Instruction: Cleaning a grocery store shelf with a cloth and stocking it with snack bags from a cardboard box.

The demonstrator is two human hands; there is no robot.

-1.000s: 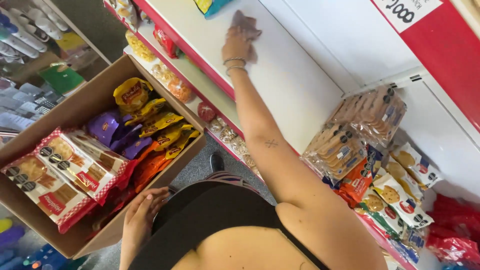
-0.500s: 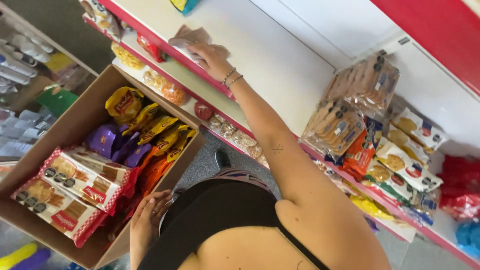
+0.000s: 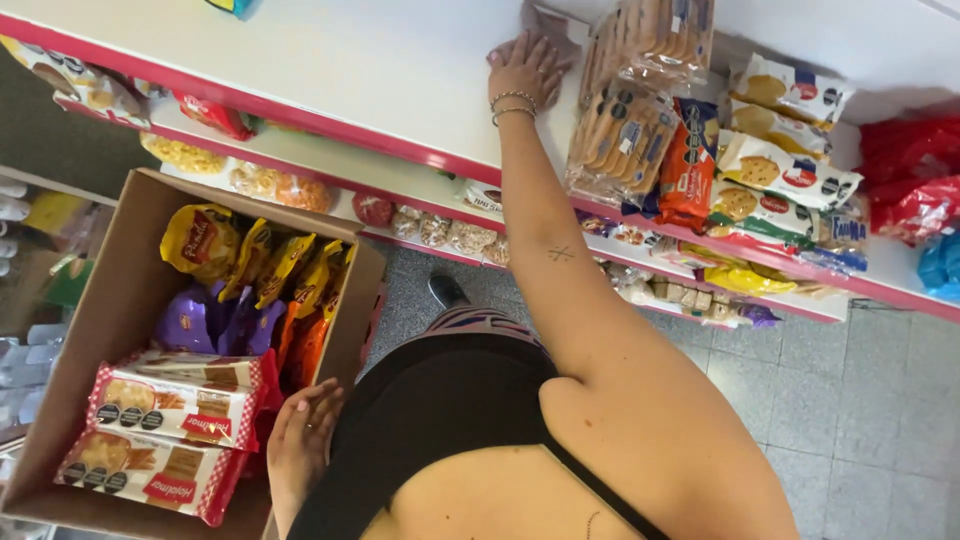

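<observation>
Right hand (image 3: 527, 68) flat, fingers spread, pressing cloth (image 3: 548, 22) onto shelf (image 3: 380, 70) beside biscuit packs (image 3: 620, 140). Left hand (image 3: 300, 440) open, steadying box (image 3: 120, 300) edge.

One cardboard box (image 3: 120, 300) stands at the near left. In it lie two red-and-white checked cracker packs (image 3: 175, 400), side by side at the near end. Farther in, about five yellow snack bags (image 3: 200, 240) show, two purple bags (image 3: 185, 320) and at least two orange ones (image 3: 305, 345); some are hidden under others, so the count is not sure. On the white shelf (image 3: 350, 70) at the far right stand two clear packs of biscuits (image 3: 620, 140), one orange pack (image 3: 688, 165) and three white cookie bags (image 3: 785, 170). Two red bags (image 3: 905, 180) lie farther right.
</observation>
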